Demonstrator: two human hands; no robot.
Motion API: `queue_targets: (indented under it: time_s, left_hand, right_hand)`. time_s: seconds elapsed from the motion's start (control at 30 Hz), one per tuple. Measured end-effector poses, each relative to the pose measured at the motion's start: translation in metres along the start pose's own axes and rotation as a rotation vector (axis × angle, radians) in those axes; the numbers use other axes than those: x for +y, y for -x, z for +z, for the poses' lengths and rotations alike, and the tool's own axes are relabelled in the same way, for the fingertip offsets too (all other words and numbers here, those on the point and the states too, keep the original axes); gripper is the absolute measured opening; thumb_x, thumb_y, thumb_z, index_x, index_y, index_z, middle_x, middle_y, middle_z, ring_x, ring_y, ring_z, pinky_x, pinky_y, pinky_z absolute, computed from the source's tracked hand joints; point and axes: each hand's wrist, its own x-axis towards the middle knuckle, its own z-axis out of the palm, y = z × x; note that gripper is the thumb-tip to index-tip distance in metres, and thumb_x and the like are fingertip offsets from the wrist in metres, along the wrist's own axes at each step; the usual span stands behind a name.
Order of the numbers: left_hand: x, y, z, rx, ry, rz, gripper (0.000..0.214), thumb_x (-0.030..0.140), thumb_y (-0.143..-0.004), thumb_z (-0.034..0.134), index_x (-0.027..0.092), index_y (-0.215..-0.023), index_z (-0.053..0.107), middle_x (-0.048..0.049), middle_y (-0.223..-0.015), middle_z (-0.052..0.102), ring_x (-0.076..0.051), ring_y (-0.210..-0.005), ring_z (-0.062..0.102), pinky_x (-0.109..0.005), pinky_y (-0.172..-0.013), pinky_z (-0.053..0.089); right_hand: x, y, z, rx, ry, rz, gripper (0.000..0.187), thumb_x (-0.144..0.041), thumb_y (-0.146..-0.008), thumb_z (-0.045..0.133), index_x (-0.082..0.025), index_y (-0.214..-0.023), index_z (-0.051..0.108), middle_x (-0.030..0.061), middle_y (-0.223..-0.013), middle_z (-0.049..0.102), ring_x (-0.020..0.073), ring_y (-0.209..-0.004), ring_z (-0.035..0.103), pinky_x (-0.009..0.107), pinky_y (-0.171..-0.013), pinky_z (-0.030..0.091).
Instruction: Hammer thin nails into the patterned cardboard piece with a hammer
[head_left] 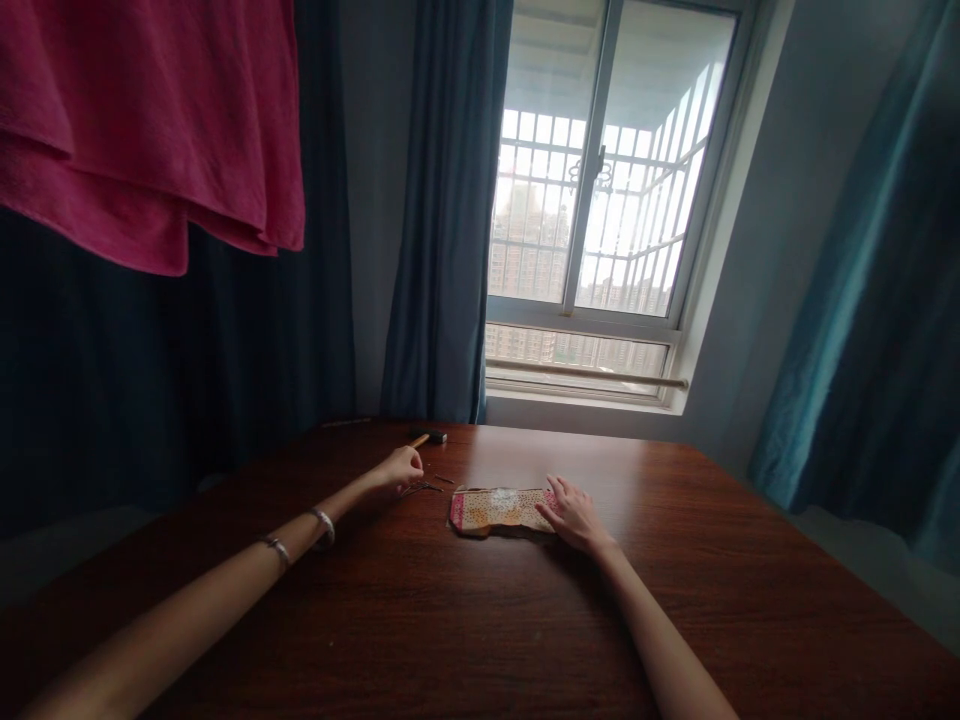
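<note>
A flat patterned piece (499,510) with pink ends, a dotted cream middle and an uneven lower edge lies on the brown wooden table (480,620). My right hand (576,512), open with fingers apart, rests on its right end. To the left of the piece my left hand (400,468) is closed with its fingertips together; whatever they may hold is too small to make out. Several thin dark sticks that look like nails (426,488) lie just below and right of that hand. Beyond it is a hammer (430,438) with a dark head and a light handle, partly hidden by the hand.
A pink towel (150,130) hangs at upper left before dark blue curtains (442,220). Behind the table is a barred window (585,200) with a rail (592,374) across its lower part. Another blue curtain (847,300) hangs at right.
</note>
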Motion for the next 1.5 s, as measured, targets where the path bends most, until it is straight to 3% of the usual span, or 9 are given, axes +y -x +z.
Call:
queue_targets:
  time_s: [0.13,0.27,0.4,0.53,0.87,1.5]
  left_hand:
    - [0.029,0.001,0.028,-0.032,0.241,0.218,0.022,0.028,-0.065,0.055,0.011,-0.078,0.057,-0.0033,-0.062,0.058,-0.014,-0.05,0.056,-0.023,-0.042,0.042]
    - [0.052,0.001,0.064,-0.045,0.388,0.318,0.026,0.031,-0.063,0.059,0.01,-0.078,0.057,-0.004,-0.065,0.06,-0.013,-0.052,0.056,-0.022,-0.044,0.041]
    - [0.066,-0.001,0.09,-0.049,0.459,0.327,0.022,0.03,-0.064,0.059,0.011,-0.074,0.057,-0.0017,-0.06,0.058,-0.011,-0.047,0.053,-0.02,-0.041,0.037]
    - [0.072,-0.007,0.105,-0.09,0.482,0.265,0.026,0.034,-0.066,0.06,0.012,-0.077,0.056,0.0015,-0.055,0.055,-0.008,-0.037,0.047,-0.019,-0.037,0.034]
    - [0.075,-0.004,0.109,-0.059,0.448,0.313,0.021,0.031,-0.07,0.057,0.012,-0.078,0.058,0.0013,-0.053,0.054,-0.008,-0.039,0.046,-0.019,-0.037,0.032]
    - [0.076,0.0,0.117,0.012,0.395,0.35,0.033,0.041,-0.068,0.058,0.011,-0.081,0.061,-0.0015,-0.059,0.058,-0.012,-0.048,0.051,-0.021,-0.043,0.035]
  right_hand:
    - [0.0,0.0,0.001,-0.005,-0.006,0.0,0.072,-0.065,-0.08,0.025,-0.02,-0.136,0.028,0.0142,-0.136,0.037,0.0273,-0.12,0.037,0.04,-0.094,0.027]
    - [0.0,0.0,0.001,-0.017,-0.01,0.003,0.071,-0.066,-0.08,0.025,-0.022,-0.136,0.029,0.0129,-0.136,0.037,0.0271,-0.12,0.036,0.04,-0.094,0.027]
    - [0.0,0.001,0.001,-0.034,-0.013,0.02,0.072,-0.066,-0.08,0.024,-0.022,-0.136,0.029,0.0138,-0.136,0.037,0.0281,-0.121,0.035,0.041,-0.094,0.027]
    - [0.002,0.001,0.001,-0.051,-0.017,0.032,0.072,-0.067,-0.08,0.023,-0.021,-0.135,0.029,0.0143,-0.136,0.036,0.0287,-0.122,0.034,0.043,-0.094,0.026]
    - [0.0,0.001,-0.001,-0.092,-0.019,0.047,0.07,-0.065,-0.08,0.024,-0.022,-0.136,0.029,0.0139,-0.137,0.035,0.029,-0.122,0.032,0.044,-0.094,0.025]
    - [-0.001,0.003,-0.001,-0.079,-0.042,0.049,0.068,-0.063,-0.08,0.028,-0.023,-0.134,0.032,0.0133,-0.135,0.037,0.0291,-0.12,0.035,0.044,-0.094,0.026]
